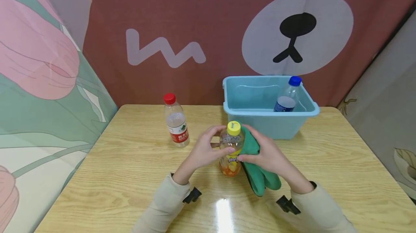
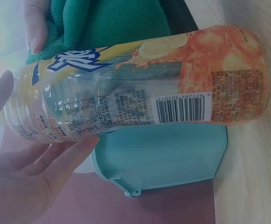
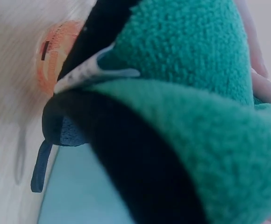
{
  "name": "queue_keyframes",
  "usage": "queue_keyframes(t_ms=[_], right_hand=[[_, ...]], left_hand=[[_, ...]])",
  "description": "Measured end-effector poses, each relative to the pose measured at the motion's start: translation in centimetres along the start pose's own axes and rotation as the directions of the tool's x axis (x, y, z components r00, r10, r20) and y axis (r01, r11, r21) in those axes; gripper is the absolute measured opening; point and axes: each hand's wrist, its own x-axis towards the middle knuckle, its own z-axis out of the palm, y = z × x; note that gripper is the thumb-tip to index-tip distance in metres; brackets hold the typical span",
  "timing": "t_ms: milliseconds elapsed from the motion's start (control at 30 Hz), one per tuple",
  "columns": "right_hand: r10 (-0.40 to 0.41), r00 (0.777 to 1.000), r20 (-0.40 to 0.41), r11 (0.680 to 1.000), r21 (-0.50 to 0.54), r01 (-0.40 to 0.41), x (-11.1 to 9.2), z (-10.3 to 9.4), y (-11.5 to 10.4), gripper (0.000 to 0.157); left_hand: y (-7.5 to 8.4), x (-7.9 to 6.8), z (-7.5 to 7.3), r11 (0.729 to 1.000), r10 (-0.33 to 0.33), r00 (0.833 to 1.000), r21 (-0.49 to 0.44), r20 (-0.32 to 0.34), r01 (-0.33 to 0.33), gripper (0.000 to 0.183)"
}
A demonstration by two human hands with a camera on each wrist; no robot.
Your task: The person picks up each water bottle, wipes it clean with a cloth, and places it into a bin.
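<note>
Counting remotely, I register one red-capped bottle (image 1: 178, 128), one blue-capped bottle (image 1: 287, 99) inside one bin (image 1: 260, 124), and one yellow-capped bottle (image 1: 232, 141) — transparent, yellow-and-orange label with barcode, upright before the bin. The left hand (image 1: 207, 148) curls round it; the right hand (image 1: 269, 153), part-closed, grips one green cloth (image 1: 258, 179).

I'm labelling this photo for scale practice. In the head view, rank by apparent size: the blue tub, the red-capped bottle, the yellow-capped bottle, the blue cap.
1. Blue tub
2. Yellow-capped bottle and red-capped bottle: look alike; the first is nearer the camera, so unranked
3. Blue cap
</note>
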Motion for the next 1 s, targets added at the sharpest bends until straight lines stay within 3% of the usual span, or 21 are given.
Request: queue_keyframes(t_ms=[400,767,1000], right_hand=[[0.056,0.997,0.054,0.990,0.126,-0.063,0.0,1.6,2.2,0.083],[0.044,0.998,0.040,0.990,0.135,-0.049,-0.2,2.8,2.9,0.084],[0.076,0.992,0.101,0.989,0.120,-0.088,-0.7,2.8,3.8,0.080]], left_hand=[[-0.1,-0.1,0.1,1.000,0.011,1.000,-0.007,-0.020,-0.012,0.060],[-0.3,-0.1,0.2,1.000,-0.004,0.999,-0.008,-0.032,0.004,0.060],[-0.3,-0.2,0.2,0.999,0.013,1.000,-0.032,-0.021,-0.013,0.060]])
